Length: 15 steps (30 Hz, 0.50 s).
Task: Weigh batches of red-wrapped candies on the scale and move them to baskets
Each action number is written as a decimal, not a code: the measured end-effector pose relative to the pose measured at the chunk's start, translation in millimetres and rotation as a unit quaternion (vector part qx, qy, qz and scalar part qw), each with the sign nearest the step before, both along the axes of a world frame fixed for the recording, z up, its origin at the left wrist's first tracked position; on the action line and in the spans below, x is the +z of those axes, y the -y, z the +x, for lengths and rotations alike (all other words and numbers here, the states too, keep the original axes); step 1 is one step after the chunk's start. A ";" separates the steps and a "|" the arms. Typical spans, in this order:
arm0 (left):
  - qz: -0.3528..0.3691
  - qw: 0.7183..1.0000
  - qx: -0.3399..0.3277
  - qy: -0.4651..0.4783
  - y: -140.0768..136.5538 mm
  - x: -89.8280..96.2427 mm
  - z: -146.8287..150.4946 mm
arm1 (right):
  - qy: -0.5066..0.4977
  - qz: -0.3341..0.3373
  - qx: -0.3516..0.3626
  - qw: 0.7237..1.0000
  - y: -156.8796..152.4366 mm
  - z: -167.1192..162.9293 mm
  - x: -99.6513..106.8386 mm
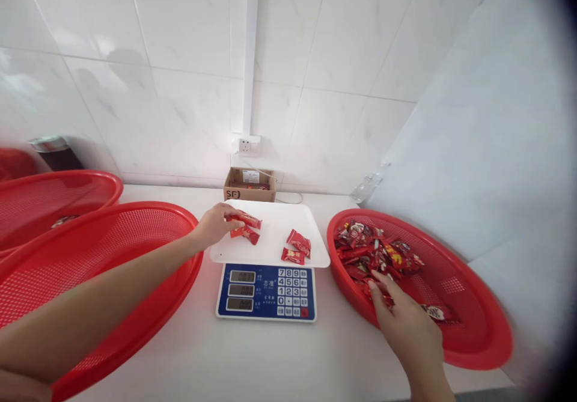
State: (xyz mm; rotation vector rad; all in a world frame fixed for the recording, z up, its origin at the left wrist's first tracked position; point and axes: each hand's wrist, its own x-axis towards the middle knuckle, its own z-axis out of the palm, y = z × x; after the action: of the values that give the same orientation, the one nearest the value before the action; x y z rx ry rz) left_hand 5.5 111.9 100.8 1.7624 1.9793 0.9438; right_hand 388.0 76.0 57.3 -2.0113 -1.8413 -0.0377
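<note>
My left hand (pixel 217 224) is closed, pinching a red snack packet (pixel 247 217) over the left side of a scale's white tray (pixel 270 252). Just under it another red packet (pixel 246 234) lies on the tray. Two more red packets (pixel 298 243) rest together on the tray's right side. My right hand (pixel 406 324) reaches over the near rim of the right red basket (pixel 478 336), thumb and forefinger apart at a pile of red packets (pixel 374 249); its other fingers are hidden. The blue scale panel (pixel 265 292) shows lit digits.
A large red basket (pixel 148 216) stands left of the scale, with another red basket (pixel 90 179) behind it. Near the wall are a cardboard box (pixel 249 194), a dark bottle (pixel 58 154) and a clear plastic item (pixel 369 184). A socket (pixel 246 145) is on the tiled wall.
</note>
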 end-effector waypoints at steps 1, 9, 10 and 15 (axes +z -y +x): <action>0.005 1.000 -0.001 0.003 0.2 1.5 1.8 | 0.000 -0.001 0.002 1.000 0.0 0.0 0.2; 0.046 0.998 0.034 0.009 24.9 31.4 -2.6 | -0.002 0.009 0.005 1.000 1.3 -0.3 0.1; 0.052 0.998 0.041 0.005 33.5 36.3 -7.9 | -0.002 0.002 0.003 1.000 1.4 -0.3 0.1; 0.068 0.987 0.111 -0.094 87.5 53.5 -51.5 | -0.005 -0.017 -0.002 1.000 0.7 -0.1 1.5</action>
State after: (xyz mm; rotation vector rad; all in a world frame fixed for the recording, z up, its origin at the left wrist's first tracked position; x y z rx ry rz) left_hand -46.0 24.3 154.3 1.7862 2.3203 1.0383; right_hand 387.9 75.2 58.9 -2.0351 -1.8425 0.0029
